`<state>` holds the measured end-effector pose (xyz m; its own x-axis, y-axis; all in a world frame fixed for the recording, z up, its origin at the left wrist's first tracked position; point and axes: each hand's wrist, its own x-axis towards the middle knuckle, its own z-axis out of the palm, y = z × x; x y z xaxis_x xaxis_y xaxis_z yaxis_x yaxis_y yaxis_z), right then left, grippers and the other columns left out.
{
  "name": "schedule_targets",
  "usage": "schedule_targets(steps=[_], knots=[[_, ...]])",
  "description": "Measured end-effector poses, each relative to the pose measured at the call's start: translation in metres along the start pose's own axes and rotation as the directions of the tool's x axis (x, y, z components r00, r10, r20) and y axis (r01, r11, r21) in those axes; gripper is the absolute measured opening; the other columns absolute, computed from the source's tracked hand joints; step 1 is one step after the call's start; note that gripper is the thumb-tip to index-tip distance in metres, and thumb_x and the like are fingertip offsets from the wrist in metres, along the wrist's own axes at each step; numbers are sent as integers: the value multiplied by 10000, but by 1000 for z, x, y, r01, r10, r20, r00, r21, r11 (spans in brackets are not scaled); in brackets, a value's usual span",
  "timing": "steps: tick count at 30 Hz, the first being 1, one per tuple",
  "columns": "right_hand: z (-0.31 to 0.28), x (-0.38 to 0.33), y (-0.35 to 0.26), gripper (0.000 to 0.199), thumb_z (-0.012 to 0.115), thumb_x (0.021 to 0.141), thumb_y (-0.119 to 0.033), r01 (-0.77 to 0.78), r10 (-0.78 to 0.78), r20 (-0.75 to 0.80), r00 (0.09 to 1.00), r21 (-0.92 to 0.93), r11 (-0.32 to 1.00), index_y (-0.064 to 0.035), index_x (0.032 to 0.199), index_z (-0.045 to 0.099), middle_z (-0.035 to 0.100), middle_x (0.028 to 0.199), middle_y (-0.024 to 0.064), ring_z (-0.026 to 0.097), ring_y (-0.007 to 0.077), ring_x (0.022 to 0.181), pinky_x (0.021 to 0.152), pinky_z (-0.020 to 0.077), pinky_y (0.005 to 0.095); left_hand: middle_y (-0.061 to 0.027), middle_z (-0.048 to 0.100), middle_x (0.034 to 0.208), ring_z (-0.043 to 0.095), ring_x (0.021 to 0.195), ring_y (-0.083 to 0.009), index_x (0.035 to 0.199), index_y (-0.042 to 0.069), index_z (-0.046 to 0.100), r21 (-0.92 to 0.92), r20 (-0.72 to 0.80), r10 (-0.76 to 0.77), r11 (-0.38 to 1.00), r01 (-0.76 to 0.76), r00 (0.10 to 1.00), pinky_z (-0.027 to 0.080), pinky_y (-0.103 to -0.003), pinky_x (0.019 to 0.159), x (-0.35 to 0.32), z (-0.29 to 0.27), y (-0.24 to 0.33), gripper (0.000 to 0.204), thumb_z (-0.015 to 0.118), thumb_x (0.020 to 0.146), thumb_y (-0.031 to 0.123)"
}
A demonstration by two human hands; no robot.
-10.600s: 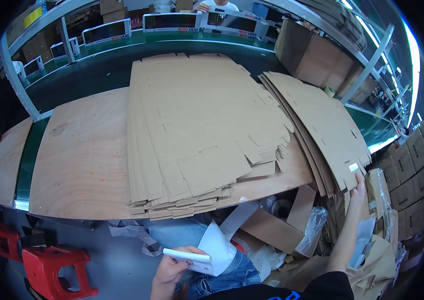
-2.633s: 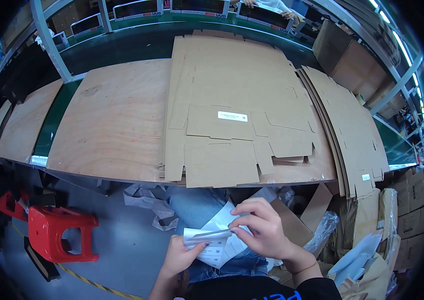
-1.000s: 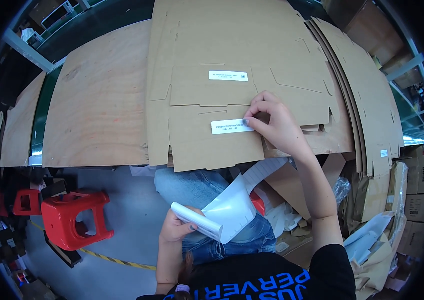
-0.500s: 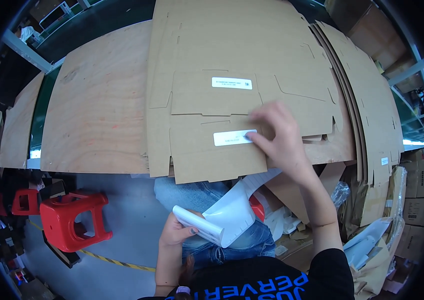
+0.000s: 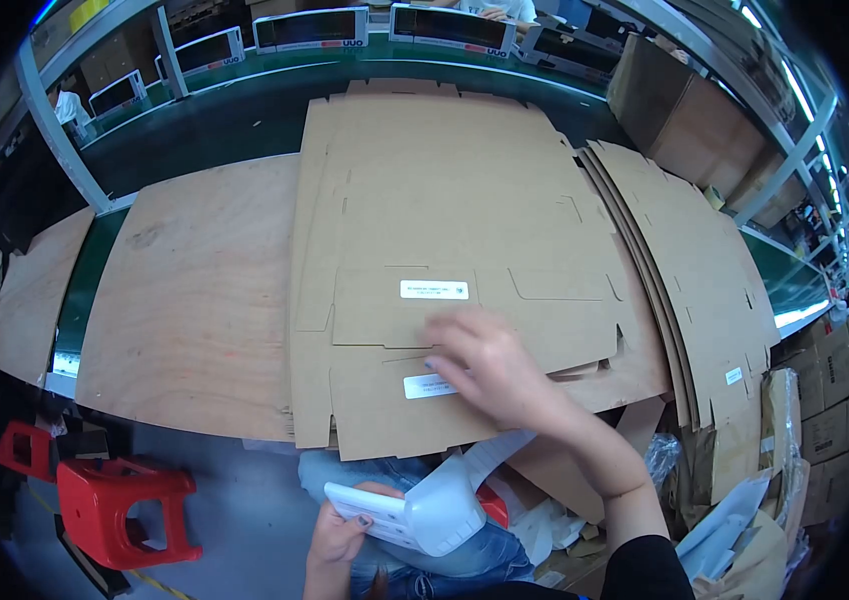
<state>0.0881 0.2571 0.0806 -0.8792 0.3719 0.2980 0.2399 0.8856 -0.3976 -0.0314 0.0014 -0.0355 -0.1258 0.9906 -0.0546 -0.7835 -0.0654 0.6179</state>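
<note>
My left hand [image 5: 338, 538] is closed around a roll of white labels [image 5: 370, 503] above my lap, and a loose strip of its backing [image 5: 450, 505] curls off to the right. Over the nearer flat cardboard sheet [image 5: 375, 420] is my right hand [image 5: 493, 368], its fingers blurred but apart from the thumb, with nothing seen between them. The thumb is at the right part of a white label [image 5: 428, 386] on that sheet and hides some of it. Farther up, a second white label [image 5: 434, 290] lies flat on another cardboard sheet [image 5: 545, 318].
The sheets lie stacked on a wooden board [image 5: 195, 300]. More flattened cartons [image 5: 690, 260] lean at the right, above scrap wrapping [image 5: 725, 520]. A red stool [image 5: 125, 510] stands on the floor at left. Behind runs a green conveyor [image 5: 235, 110] with boxed goods; people sit beyond it.
My view has tilted up, so the cardboard appears lower and the far conveyor shows. My right hand stays near the closer label, its fingers moving. My left hand still holds the label roll.
</note>
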Motion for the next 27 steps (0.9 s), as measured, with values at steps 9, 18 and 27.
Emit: schedule_targets(steps=[9, 18, 27], knots=[[20, 27, 29, 331, 536, 899, -226, 113, -134, -13, 991, -466, 878, 15, 1125, 526, 512, 1217, 224, 540, 332, 1126, 881, 476, 356, -354, 294, 1389, 629, 908, -319, 1309, -165, 310, 39, -266, 218, 976, -215, 939, 503, -347, 838, 9, 16, 6, 693, 648, 776, 124], [19, 34, 23, 276, 539, 865, -148, 361, -286, 226, 931, -687, 631, 49, 1057, 514, 597, 944, 182, 628, 267, 803, 647, 523, 261, -362, 283, 1391, 572, 1063, -341, 1314, -146, 323, -76, -78, 236, 967, -242, 969, 480, -382, 893, 12, 14, 16, 646, 630, 789, 70], [8, 32, 20, 255, 548, 829, -108, 327, -328, 110, 938, -594, 735, -20, 1067, 519, 553, 871, 87, 570, 194, 796, 752, 480, 284, -360, 292, 1387, 554, 1073, -345, 1303, -133, 357, -145, -97, 185, 969, -198, 978, 461, -391, 894, 18, 6, 7, 594, 612, 787, 12]])
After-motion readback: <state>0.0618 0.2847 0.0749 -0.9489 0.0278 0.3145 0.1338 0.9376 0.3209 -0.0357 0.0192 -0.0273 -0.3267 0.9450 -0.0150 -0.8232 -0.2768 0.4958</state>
